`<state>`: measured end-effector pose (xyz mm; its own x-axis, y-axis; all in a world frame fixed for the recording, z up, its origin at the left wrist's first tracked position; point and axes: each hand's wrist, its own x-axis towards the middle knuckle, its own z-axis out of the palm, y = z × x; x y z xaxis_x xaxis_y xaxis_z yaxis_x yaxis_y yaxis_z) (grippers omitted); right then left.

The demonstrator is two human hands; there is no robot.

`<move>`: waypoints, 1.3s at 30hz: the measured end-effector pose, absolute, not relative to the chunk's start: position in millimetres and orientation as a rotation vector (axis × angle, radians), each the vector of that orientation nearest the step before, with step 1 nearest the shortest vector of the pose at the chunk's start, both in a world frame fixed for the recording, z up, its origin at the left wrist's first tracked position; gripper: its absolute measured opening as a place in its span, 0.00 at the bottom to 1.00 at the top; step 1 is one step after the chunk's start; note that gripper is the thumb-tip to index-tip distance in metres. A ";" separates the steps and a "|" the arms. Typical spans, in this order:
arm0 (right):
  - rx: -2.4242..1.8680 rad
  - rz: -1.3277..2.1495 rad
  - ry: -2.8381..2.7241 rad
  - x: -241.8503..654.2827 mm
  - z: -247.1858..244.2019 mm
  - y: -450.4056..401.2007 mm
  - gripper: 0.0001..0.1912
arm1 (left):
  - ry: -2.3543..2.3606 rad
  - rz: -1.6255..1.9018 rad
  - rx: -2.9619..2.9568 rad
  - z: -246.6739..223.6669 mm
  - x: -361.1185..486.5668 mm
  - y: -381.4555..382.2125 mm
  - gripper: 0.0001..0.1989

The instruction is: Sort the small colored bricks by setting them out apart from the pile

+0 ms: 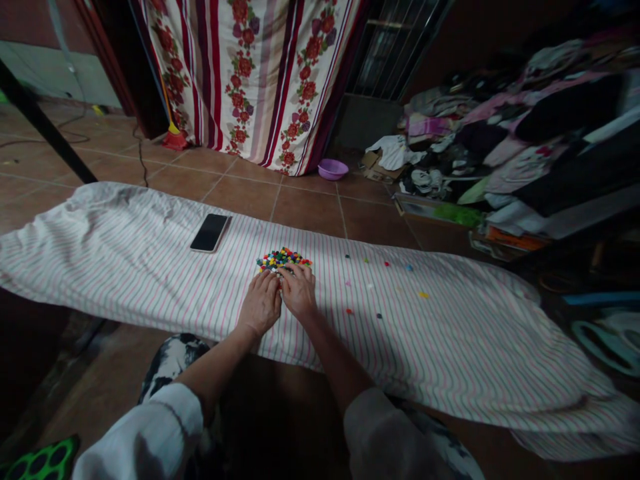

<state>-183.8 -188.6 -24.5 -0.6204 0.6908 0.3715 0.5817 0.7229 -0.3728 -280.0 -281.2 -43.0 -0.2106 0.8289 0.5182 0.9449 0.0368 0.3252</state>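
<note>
My left hand (261, 303) and right hand (299, 287) are placed palm down, side by side, at the near edge of a pile of small coloured pieces (284, 257). The fingers of both hands are bent inward and reach the pile; I cannot tell whether either hand grips a piece, as the fingertips are partly hidden.

Directions below are read from the pile, with 12 o'clock pointing away from me. The left hand is at 7 o'clock and the right hand at 5 o'clock. The pile rests on a striped cloth (150, 280), its pieces heaped close together in red, yellow, green, blue and white.

Single pieces lie apart from the pile, spaced out from 3 to 4 o'clock. Far row: a dark piece (347, 256), a green piece (365, 261), a red piece (387, 263) and a blue piece (409, 267). Middle row: a pink piece (349, 283), a white piece (371, 286) and, farthest out, a yellow piece (423, 295). Near row: a second red piece (349, 311) and a dark blue piece (379, 316).

A phone (210, 233) lies on the cloth at 10 o'clock, dark screen up. Beyond the cloth, a floral curtain (245, 80) hangs between 11 and 12 o'clock, a purple basin (333, 169) stands on the tiled floor (310, 207) at 1 o'clock, and heaped clothes (500, 133) occupy 2 o'clock.
</note>
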 end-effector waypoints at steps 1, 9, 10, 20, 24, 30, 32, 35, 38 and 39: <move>-0.956 0.288 -2.434 -183.2 -25.8 -188.8 0.18 | -2.114 -0.930 -1.849 -42.5 -280.5 -281.1 0.15; -0.943 0.097 -2.245 -168.1 -45.4 -183.8 0.15 | -2.177 -0.983 -1.649 -41.8 -280.8 -280.1 0.17; -0.967 0.074 -2.216 -165.5 -48.1 -182.5 0.16 | -2.209 -0.970 -1.612 -42.7 -280.5 -279.9 0.18; -0.992 0.026 -2.269 -163.0 -58.5 -184.5 0.22 | -2.503 -0.777 -1.442 -35.8 -279.0 -266.7 0.28; -1.003 0.041 -2.245 -165.1 -54.4 -188.7 0.21 | -2.509 -0.728 -1.492 -31.0 -278.2 -265.4 0.27; -1.002 0.070 -2.245 -164.5 -52.6 -189.9 0.21 | -2.418 -0.666 -1.678 -30.5 -276.8 -273.4 0.26; -1.005 0.079 -2.248 -164.3 -51.3 -190.3 0.20 | -2.380 -0.654 -1.727 -32.0 -275.3 -277.0 0.26; -1.010 0.078 -2.265 -163.6 -48.1 -191.7 0.20 | -2.332 -0.674 -1.753 -35.5 -273.0 -281.6 0.24; -1.018 0.068 -2.302 -162.7 -44.9 -193.5 0.20 | -2.282 -0.738 -1.771 -39.5 -273.4 -284.2 0.22; -1.024 0.064 -2.315 -162.5 -44.0 -194.0 0.20 | -2.271 -0.764 -1.774 -40.7 -274.7 -284.6 0.22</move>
<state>-162.5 -194.0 -44.0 -0.5222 0.6871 0.5052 0.6583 0.7013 -0.2735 -274.7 -284.6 -40.7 -0.2836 0.8596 0.4250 0.9417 0.1660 0.2927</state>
